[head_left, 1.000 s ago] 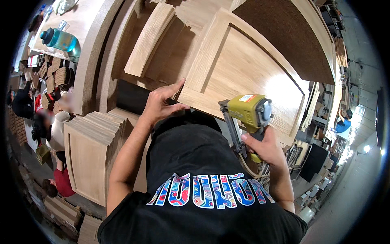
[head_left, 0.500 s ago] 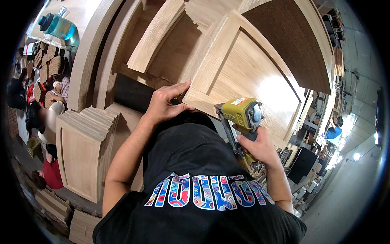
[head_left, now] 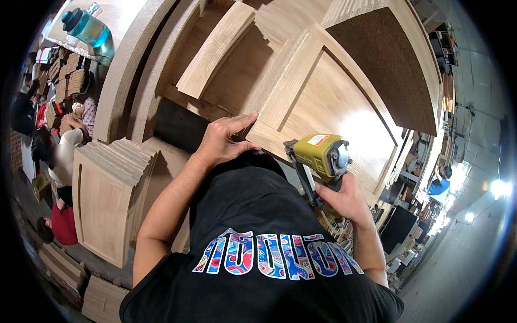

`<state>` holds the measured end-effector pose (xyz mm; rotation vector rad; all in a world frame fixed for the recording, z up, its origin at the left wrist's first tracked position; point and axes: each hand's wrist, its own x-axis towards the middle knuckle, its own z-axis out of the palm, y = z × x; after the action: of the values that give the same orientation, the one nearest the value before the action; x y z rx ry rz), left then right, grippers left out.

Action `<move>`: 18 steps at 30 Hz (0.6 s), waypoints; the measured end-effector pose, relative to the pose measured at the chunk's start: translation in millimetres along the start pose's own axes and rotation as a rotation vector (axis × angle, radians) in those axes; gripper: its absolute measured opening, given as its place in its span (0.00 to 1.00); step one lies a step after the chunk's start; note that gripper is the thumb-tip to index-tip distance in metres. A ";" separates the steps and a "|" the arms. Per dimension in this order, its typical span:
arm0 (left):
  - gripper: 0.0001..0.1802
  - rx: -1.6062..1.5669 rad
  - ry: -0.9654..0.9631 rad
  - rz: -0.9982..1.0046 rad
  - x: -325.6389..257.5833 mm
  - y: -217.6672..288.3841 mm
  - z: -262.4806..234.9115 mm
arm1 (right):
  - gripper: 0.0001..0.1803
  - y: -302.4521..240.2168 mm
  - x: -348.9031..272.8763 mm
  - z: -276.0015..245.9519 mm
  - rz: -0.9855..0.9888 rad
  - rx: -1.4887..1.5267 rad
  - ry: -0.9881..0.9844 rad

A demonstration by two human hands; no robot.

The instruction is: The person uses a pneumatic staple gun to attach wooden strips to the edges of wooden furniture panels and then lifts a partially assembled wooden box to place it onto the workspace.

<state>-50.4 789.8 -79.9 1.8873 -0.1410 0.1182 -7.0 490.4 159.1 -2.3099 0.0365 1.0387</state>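
A framed wooden door panel (head_left: 334, 102) lies on the workbench in front of me. My left hand (head_left: 223, 141) grips its near corner, fingers on the frame. My right hand (head_left: 344, 199) holds a yellow-green pneumatic nail gun (head_left: 320, 159) by the handle, its nose at the panel's near edge. My black shirt hides the bench edge below the panel.
A stack of similar wooden panels (head_left: 110, 185) stands at my left. A loose wooden strip (head_left: 215, 51) lies on the bench beyond. A blue water bottle (head_left: 86, 28) sits far left. Other people (head_left: 59, 161) work at the left, another person in blue (head_left: 439, 185) at the right.
The view has shifted closer. My right hand has brought the nail gun up toward the panel's near edge. My left hand stays on the corner.
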 end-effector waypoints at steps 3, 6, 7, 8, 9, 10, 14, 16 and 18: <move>0.47 -0.045 -0.012 -0.045 -0.5 2.0 -2.1 | 0.28 -12.7 9.3 4.4 0.002 -0.013 -0.024; 0.47 -0.031 -0.007 -0.031 -0.6 0.8 -2.0 | 0.28 -32.0 19.7 8.4 0.026 -0.033 -0.064; 0.46 -0.028 0.011 -0.012 -1.1 -0.4 -0.5 | 0.29 -37.1 21.1 8.3 0.041 -0.047 -0.082; 0.46 -0.025 0.029 0.007 -1.2 -1.7 1.0 | 0.29 -36.0 22.9 9.2 0.024 -0.025 -0.089; 0.45 -0.021 0.048 0.027 -1.3 -2.7 2.0 | 0.29 -32.4 26.1 10.6 0.006 -0.002 -0.096; 0.45 -0.021 0.050 0.024 -1.4 -3.3 2.3 | 0.29 -32.4 28.0 10.8 -0.006 -0.004 -0.105; 0.46 -0.021 0.024 -0.011 -2.2 -1.3 1.5 | 0.29 -38.4 33.2 9.4 -0.035 -0.047 -0.133; 0.47 -0.018 0.013 -0.027 -2.2 1.5 -0.2 | 0.29 -40.0 33.0 9.1 -0.042 -0.025 -0.144; 0.46 -0.012 0.017 -0.029 -2.2 3.5 -0.8 | 0.29 -42.7 33.0 8.8 -0.043 -0.024 -0.150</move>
<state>-53.2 789.5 -76.7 1.8751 -0.1017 0.1134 21.0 537.1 153.6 -2.2372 -0.0847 1.1927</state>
